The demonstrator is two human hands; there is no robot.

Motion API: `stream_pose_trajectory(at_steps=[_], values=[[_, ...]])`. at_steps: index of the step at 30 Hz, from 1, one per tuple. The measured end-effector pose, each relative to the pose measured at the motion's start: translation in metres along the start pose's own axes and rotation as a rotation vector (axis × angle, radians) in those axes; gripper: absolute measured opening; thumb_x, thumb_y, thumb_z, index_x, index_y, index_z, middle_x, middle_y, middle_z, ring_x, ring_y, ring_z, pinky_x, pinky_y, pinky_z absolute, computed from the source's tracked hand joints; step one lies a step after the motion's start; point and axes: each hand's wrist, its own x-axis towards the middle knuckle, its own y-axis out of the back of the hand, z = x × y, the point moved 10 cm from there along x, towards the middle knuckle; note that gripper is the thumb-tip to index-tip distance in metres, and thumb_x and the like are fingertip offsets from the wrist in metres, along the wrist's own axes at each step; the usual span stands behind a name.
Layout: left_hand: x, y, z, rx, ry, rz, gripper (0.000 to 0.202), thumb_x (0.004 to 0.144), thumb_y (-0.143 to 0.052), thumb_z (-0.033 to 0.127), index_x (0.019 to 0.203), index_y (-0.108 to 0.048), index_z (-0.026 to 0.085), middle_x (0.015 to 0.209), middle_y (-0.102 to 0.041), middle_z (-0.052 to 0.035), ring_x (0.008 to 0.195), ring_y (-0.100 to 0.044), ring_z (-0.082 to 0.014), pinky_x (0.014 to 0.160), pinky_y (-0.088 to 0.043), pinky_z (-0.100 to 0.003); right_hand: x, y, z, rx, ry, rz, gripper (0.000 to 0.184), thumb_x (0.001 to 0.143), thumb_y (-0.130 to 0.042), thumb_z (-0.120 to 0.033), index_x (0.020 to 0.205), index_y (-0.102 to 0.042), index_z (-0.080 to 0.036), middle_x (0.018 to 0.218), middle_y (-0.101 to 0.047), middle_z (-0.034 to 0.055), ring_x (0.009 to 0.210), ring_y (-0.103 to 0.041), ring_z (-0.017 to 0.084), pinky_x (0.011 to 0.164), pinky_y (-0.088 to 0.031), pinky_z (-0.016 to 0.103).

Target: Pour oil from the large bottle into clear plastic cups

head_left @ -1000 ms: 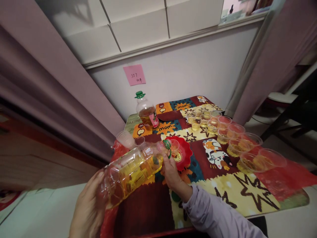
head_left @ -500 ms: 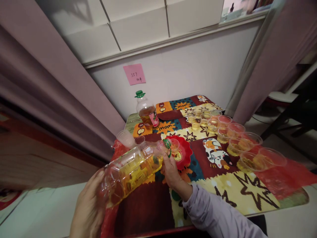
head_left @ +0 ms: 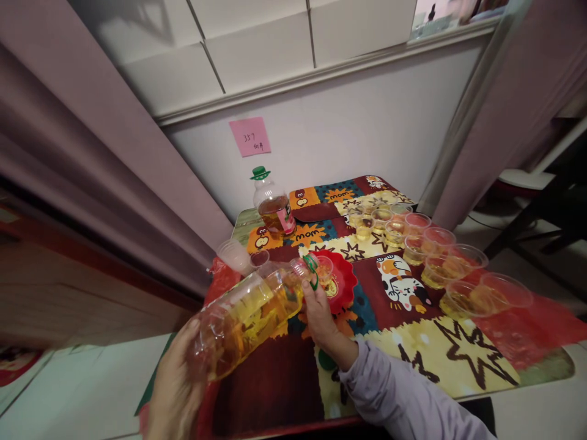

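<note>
We tip a big bottle over a small cup at mid-frame

Our left hand, at the lower left, is wrapped around the base of the clear bottle of yellow liquid, which lies slanted with its green-ringed neck up to the right, at the rim of the small cup on the red plate. Our right hand sits just below that neck, fingers curled (we cannot tell whether they grip the neck or the cup). A second bottle with a green cap stands upright above centre, and a row of filled cups runs along the right of the patterned cloth.
</note>
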Motion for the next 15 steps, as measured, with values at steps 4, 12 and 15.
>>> stream_pose_trajectory(at_steps=[4, 12, 15], values=[[-0.001, 0.004, -0.022, -0.041, 0.035, 0.064, 0.017, 0.082, -0.07, 0.017, 0.096, -0.079, 0.019, 0.091, -0.082, -0.0008, 0.069, -0.075, -0.0159, 0.058, -0.058, -0.022, 0.004, -0.004, -0.004, -0.015, 0.018, -0.068, 0.059, 0.095, -0.066, -0.063, 0.137, -0.064, -0.023, 0.137, -0.074, 0.0106, 0.131, -0.069, 0.028, 0.118, -0.052, 0.048], [0.009, 0.025, -0.061, -0.173, 0.087, 0.08, 0.016, 0.084, -0.067, 0.022, 0.092, -0.08, 0.019, 0.089, -0.083, -0.0005, 0.077, -0.077, -0.0178, 0.082, -0.064, -0.03, -0.012, -0.015, -0.016, -0.155, 0.063, -0.138, 0.072, 0.092, -0.074, -0.059, 0.15, -0.054, -0.022, 0.136, -0.074, 0.0144, 0.129, -0.07, 0.034, 0.109, -0.059, 0.051], [0.013, 0.033, -0.069, -0.221, 0.075, 0.06, 0.018, 0.084, -0.071, 0.027, 0.098, -0.081, 0.022, 0.096, -0.085, -0.0007, 0.085, -0.079, -0.0195, 0.083, -0.064, -0.03, -0.024, -0.032, -0.042, -0.252, 0.127, -0.212, 0.07, 0.094, -0.073, -0.055, 0.153, -0.052, -0.024, 0.136, -0.073, 0.0124, 0.123, -0.072, 0.032, 0.097, -0.065, 0.045]])
